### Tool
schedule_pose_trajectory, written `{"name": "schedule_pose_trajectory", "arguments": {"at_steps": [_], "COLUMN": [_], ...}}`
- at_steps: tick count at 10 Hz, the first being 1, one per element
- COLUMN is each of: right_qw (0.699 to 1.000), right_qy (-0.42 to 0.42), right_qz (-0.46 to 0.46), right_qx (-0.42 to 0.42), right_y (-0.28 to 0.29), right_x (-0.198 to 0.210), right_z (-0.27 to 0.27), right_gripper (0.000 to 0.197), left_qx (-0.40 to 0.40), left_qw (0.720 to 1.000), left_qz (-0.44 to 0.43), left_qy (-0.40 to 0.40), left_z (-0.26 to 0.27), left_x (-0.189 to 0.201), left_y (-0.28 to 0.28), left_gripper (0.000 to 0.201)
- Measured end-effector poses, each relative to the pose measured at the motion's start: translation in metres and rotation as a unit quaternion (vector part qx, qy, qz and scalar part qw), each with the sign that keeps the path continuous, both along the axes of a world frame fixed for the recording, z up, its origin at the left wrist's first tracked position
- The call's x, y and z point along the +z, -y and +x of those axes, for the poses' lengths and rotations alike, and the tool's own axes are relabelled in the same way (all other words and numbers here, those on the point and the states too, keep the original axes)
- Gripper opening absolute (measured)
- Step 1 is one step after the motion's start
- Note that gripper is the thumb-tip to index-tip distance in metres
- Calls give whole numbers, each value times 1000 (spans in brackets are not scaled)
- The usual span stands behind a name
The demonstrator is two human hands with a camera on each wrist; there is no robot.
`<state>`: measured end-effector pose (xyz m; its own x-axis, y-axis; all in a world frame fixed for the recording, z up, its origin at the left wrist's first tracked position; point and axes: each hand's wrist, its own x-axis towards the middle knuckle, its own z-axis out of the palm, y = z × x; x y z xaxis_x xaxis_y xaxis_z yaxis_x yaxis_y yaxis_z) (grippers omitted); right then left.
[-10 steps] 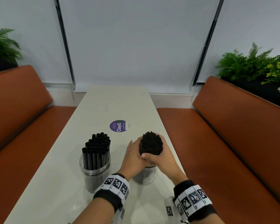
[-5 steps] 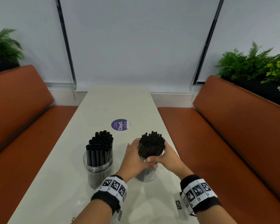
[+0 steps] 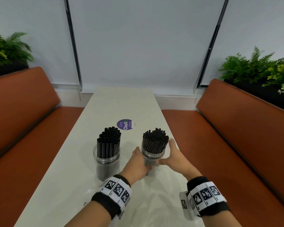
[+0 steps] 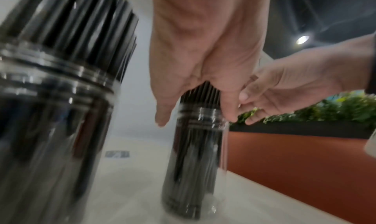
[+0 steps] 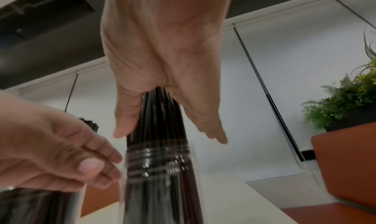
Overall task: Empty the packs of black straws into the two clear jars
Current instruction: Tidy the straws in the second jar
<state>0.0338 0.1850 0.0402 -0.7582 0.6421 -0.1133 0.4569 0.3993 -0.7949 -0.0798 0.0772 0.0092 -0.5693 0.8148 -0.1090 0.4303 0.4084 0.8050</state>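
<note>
Two clear jars stand on the pale table (image 3: 121, 102). The left jar (image 3: 107, 158) is packed with upright black straws (image 3: 109, 136) and nothing touches it. The right jar (image 3: 152, 155) also holds a bundle of black straws (image 3: 155, 140) that fans out above its rim. My left hand (image 3: 137, 162) curls round that jar's left side below the rim. My right hand (image 3: 174, 154) stands against its right side, thumb on the straws (image 5: 160, 118) and fingers (image 5: 213, 131) splayed straight. Both wrist views are blurred.
A crumpled clear plastic wrapper (image 3: 154, 197) lies on the table between my wrists. A purple round sticker (image 3: 125, 124) sits beyond the jars. Orange benches (image 3: 236, 131) run along both sides of the table, with green plants (image 3: 256, 69) behind them.
The straw bundle has sunk from above the right jar down into it. Both hands have moved lower, and my right hand has let go of the bundle and spread.
</note>
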Motion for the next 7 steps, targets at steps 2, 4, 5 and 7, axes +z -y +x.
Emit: {"name": "schedule_pose_trajectory", "arguments": {"at_steps": [2, 4, 5, 7], "right_qw": [981, 853, 896, 940], "right_qy": [128, 485, 414, 281], "right_qz": [124, 23, 47, 164], "right_qx": [70, 193, 156, 98], "right_y": [53, 123, 142, 125], "right_x": [30, -25, -76, -58], "right_z": [66, 96, 112, 127], "right_gripper": [88, 120, 105, 56], "left_qx": [-116, -160, -171, -68], "left_qw": [952, 874, 873, 905], "left_qz": [-184, -412, -412, -256], "left_qy": [-215, -201, -195, -333], "left_z": [19, 13, 15, 17], "left_x": [52, -15, -45, -30], "left_y": [102, 214, 229, 217], "left_gripper": [64, 60, 68, 41]}}
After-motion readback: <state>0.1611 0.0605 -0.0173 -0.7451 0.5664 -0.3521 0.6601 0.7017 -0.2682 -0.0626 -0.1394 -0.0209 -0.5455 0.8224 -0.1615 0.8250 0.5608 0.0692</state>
